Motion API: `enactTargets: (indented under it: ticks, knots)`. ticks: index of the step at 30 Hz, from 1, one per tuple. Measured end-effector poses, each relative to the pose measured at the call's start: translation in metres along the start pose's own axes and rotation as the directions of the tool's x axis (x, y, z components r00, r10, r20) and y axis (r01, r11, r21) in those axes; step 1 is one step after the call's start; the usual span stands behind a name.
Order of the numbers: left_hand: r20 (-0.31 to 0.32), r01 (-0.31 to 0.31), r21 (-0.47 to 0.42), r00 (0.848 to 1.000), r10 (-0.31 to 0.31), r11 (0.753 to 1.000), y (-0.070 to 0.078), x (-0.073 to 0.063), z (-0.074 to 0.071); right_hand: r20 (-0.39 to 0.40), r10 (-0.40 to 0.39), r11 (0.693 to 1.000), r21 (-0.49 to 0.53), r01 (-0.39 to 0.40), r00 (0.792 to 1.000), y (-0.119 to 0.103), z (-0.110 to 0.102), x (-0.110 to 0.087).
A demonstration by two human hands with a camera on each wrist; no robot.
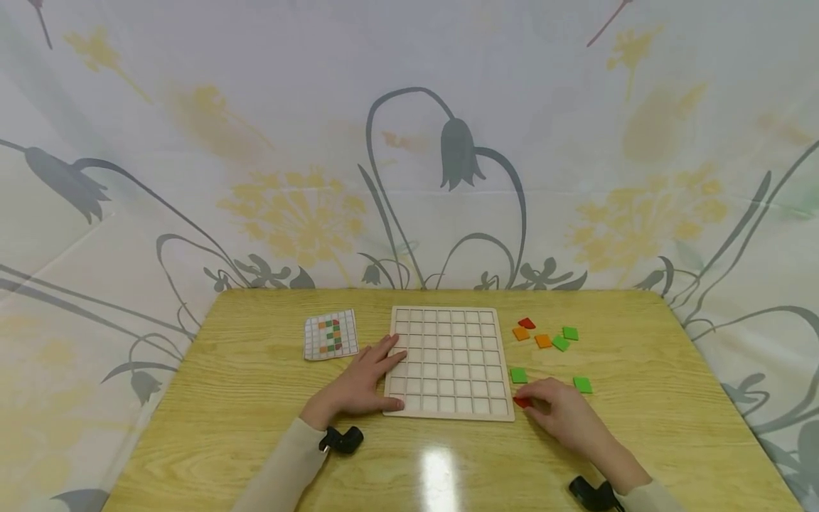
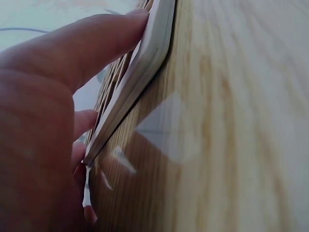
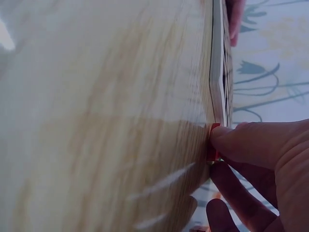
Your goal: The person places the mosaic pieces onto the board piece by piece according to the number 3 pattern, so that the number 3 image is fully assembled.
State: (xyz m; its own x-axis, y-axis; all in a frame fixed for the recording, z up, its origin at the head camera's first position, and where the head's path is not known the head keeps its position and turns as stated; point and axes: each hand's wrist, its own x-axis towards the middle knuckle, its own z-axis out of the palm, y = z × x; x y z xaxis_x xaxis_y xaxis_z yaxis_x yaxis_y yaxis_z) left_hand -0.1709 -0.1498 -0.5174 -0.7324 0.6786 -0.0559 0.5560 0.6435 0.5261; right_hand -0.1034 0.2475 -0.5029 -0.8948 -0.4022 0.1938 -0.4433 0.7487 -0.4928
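A pale wooden grid board [image 1: 451, 353] lies flat on the table, and its square cells hold no tiles. My left hand [image 1: 358, 380] rests on the board's left side with fingers spread; the thumb touches the near left corner, as the left wrist view shows too. Just off the near right corner, my right hand [image 1: 563, 412] pinches a red tile [image 1: 521, 402] between thumb and fingers. From the right wrist, that red tile [image 3: 211, 145] is seen under the thumb tip, close to the board's edge. The fingers hide part of it.
Right of the board lie a red piece [image 1: 527, 323], two orange tiles [image 1: 543, 341] and several green tiles [image 1: 582, 385]. A card with a coloured grid pattern [image 1: 313, 341] lies to the left. Behind the wooden table [image 1: 256, 398] hangs a flower-printed cloth [image 1: 409, 235].
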Motion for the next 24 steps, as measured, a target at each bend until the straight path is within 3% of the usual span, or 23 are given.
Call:
enactTargets:
  ticks: [10, 24]
  knots:
    - [-0.026, -0.004, 0.005, 1.0, 0.004, 1.0, 0.001, 0.0, 0.002, 0.029, -0.01, 0.988, -0.154, 0.015, 1.0, -0.005, 0.003, 0.004]
    - [-0.064, 0.002, 0.008, 0.998, -0.002, 1.0, 0.001, 0.001, 0.005, 0.077, 0.006, 0.986, -0.164, 0.007, 0.997, -0.011, 0.001, 0.01]
